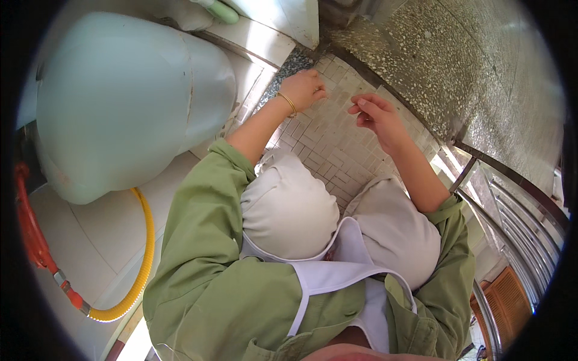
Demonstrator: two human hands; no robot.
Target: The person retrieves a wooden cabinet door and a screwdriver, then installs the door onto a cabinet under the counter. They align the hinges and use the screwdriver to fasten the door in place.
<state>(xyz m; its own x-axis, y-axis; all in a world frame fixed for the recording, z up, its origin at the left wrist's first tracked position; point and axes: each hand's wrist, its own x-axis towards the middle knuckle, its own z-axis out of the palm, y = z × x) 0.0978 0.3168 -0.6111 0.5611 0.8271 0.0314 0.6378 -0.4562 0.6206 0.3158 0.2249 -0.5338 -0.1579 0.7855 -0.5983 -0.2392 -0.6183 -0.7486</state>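
My left hand (306, 90), with a gold bangle at the wrist, is raised over the small-tiled floor (328, 153), fingers curled; what they hold, if anything, is hidden. My right hand (374, 117) is just to its right, thumb and index finger pinched, other fingers loosely bent; anything between them is too small to make out. The hands do not touch. Below them are my knees in off-white cloth (289, 204), white apron fabric and green sleeves.
At left is a large pale translucent container (120, 108), with a red tool (36, 240) and yellow hose (142, 253). A green bottle-like object (221, 11) lies at top. Speckled stone (409, 54) is upper right, metal railings (515, 228) and an orange slatted item (503, 301) at right.
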